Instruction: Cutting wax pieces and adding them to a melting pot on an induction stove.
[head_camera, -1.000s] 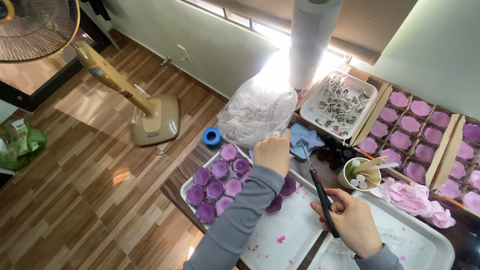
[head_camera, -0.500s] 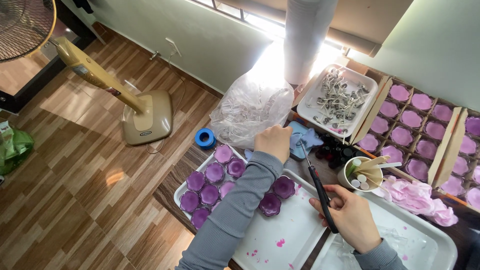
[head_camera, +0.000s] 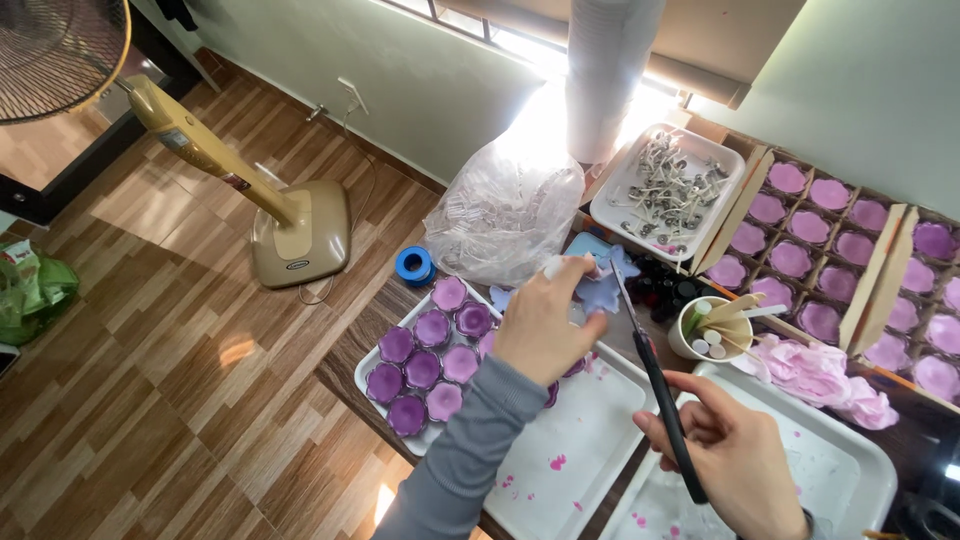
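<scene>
**Left hand lifts a blue star-shaped piece, right hand holds scissors**

Head view, the only one I get. My left hand (head_camera: 545, 330) sits centre frame, fingers pinched shut on a small blue star-shaped piece (head_camera: 603, 292), raised just above the table edge. A second blue piece (head_camera: 588, 246) lies just behind it, partly hidden. My right hand (head_camera: 735, 460) is lower right, fingers curled closed round the black handle of the scissors (head_camera: 655, 375). The blades point up toward the star piece; tips are just beside it, and I can't tell whether they touch. Blades look closed or nearly so; too thin to be sure.

Below the left hand: a white tray (head_camera: 575, 470) with pink wax specks, and a cluster of purple flower-shaped candles (head_camera: 425, 365) filling its left end. Its right half is mostly bare. A second white tray (head_camera: 850, 450) is at lower right.

Progress, my judgement: roughly ten purple candles sit on the tray, and the boxes of pink and purple candles (head_camera: 800, 255) at upper right look full. The piece in hand looks like one in progress.

Around: clear plastic bag (head_camera: 505, 215) upper centre, tray of metal wick tabs (head_camera: 670, 190), cup of sticks (head_camera: 712, 330), pink wax heap (head_camera: 815, 375), blue tape roll (head_camera: 413, 266), floor fan (head_camera: 250, 180) upper left.
</scene>
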